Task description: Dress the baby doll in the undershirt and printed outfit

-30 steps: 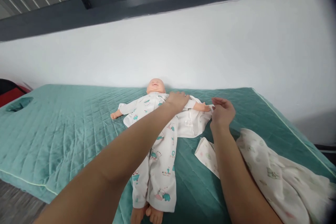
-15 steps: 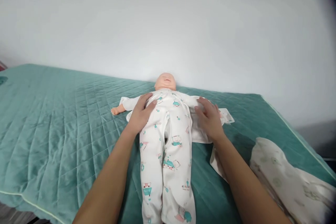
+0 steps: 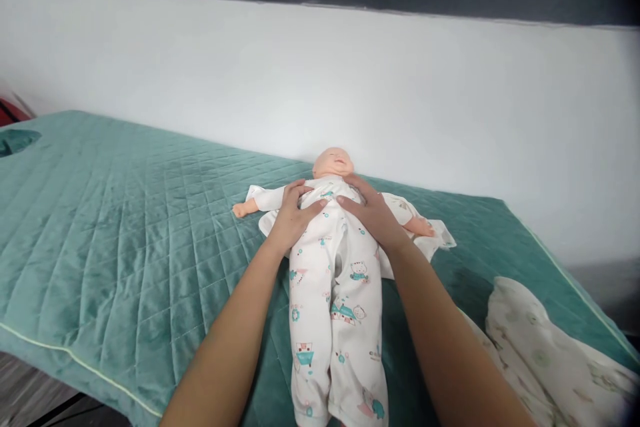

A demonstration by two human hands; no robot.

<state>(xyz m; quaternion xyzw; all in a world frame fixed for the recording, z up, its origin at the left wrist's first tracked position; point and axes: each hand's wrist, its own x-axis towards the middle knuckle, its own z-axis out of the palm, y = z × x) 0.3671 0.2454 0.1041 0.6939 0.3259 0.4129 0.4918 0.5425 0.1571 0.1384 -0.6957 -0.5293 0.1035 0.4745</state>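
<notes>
A baby doll [image 3: 333, 162] lies on its back on a green quilted cover, its head toward the wall and its arms spread. White baby pants [image 3: 310, 293] with animal and boat prints cover its legs and reach up to the chest. Under the arms a white top [image 3: 273, 198] spreads out at both sides. My left hand [image 3: 299, 215] rests on the pants' upper edge at the doll's chest, thumb and fingers apart. On the other side of the chest lies my right hand [image 3: 373, 212], fingers also apart, its tips near the doll's neck.
The green quilted cover [image 3: 150, 233] spreads over the bed. A folded pale printed cloth [image 3: 550, 347] lies at the right front. Behind the bed stands a white wall [image 3: 250, 73]. Something red [image 3: 13, 111] shows at the far left.
My right hand has moved left from the doll's arm onto its chest, uncovering the doll's hand on that side. My left hand stays at the chest. The view has shifted and tilted slightly.
</notes>
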